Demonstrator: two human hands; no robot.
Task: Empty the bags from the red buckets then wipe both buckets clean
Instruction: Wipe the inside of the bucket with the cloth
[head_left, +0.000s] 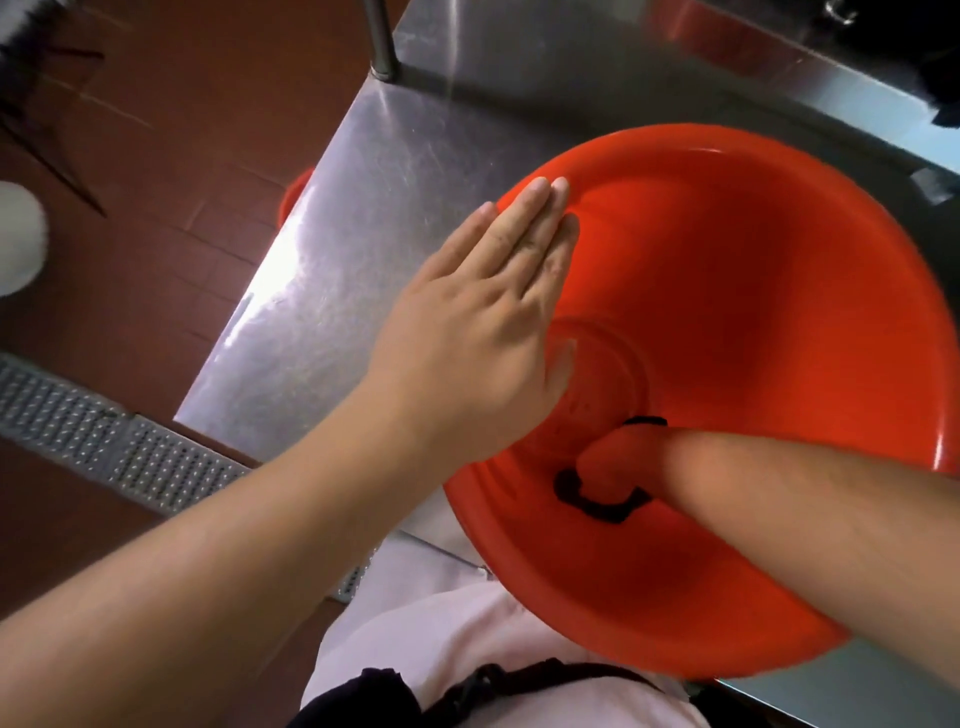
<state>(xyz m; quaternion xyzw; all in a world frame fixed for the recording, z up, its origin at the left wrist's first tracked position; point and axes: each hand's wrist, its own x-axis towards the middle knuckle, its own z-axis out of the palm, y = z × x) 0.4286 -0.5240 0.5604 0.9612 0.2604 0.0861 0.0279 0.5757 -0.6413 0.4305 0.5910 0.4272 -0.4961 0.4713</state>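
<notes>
While the steel counter (332, 291) fills the upper middle of the frame above the brown tiled floor (156, 145) at the left, one red bucket (753, 291) sits on it at centre right, tipped toward the person, its inside holding no bag. A sliver of something red (293, 200) shows past the counter's left edge; whether that is the second bucket cannot be told. At the bucket's left rim, the left hand (478, 317) lies flat, its grip spread with fingers straight and together, steadying the wall. Lower right, the right hand (610, 460) reaches down inside near the bottom, where a dark strip, seemingly a cloth (597, 499), shows around it; whether its grip is pinching that cannot be told, since the fingers are hidden. Wiping looks under way. The bucket seems to overhang the near counter edge, so a hard push from inside could slide or tip it off if the flat left hand slips.
</notes>
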